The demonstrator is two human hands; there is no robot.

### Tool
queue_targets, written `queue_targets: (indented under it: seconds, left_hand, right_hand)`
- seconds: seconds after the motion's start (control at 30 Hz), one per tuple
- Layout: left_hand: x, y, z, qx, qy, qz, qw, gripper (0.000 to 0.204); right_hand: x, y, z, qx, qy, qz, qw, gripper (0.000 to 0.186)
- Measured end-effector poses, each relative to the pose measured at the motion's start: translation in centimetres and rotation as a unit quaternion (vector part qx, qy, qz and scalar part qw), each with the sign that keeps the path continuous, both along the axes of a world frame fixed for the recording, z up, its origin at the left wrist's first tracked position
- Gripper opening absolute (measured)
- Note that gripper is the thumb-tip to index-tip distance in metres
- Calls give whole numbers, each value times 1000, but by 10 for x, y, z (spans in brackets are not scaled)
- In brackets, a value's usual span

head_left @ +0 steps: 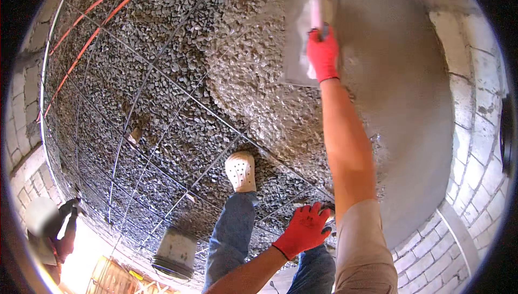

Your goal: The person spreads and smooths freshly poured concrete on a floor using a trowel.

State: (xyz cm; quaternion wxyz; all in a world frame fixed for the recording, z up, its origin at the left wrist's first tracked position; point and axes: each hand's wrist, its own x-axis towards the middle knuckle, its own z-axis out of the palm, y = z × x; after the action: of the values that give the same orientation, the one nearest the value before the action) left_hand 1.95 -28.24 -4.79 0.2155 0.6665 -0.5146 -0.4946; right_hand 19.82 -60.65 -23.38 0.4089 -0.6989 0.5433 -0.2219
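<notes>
My right hand (pixel 322 56), in a red glove, is closed around the pale handle of a rectangular finishing trowel (pixel 294 67). The trowel's flat plate lies on wet concrete, where the rough, stony mix (pixel 253 73) meets the smoothed grey surface (pixel 399 78). My right arm is stretched far forward; hand and tool are slightly blurred. My left hand (pixel 305 231), also in a red glove with dark fingertips, hovers over or rests on my bent knee; contact cannot be made out. Its fingers are spread and nothing shows in them.
Loose gravel (pixel 178 83) under a thin wire mesh (pixel 216 115) covers the left side. Orange hoses (pixel 86 43) curve at far left. A dirty bucket (pixel 175 251) stands near the lower edge. Another person (pixel 51 234) is at lower left. Block walls (pixel 480 100) border the floor.
</notes>
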Motion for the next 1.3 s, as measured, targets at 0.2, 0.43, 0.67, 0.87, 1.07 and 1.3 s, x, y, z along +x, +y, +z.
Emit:
queue_targets:
  seconds: [0.2,0.43,0.67,0.87,1.07,1.3]
  left_hand:
    - [8,2,-24,80,194,36,977,44]
    - [17,-14,-11,64,27,-48,996,53]
    - [19,-25,-5,70,27,-102,992,60]
    - [24,-24,-9,48,11,-98,994,61]
    - [23,-33,-17,105,182,-81,974,51]
    - [35,-9,-22,130,393,173,894,50]
  right_hand:
    - [38,66,-6,-88,-8,193,977,39]
    - [-30,-17,-9,-101,34,-36,994,34]
    - [-185,-50,-38,-68,28,-261,963,44]
    - [-87,-23,26,-107,-58,-174,977,40]
    - [40,-40,-21,-168,-93,-106,976,51]
    - [58,-77,-13,-154,-17,-195,968,47]
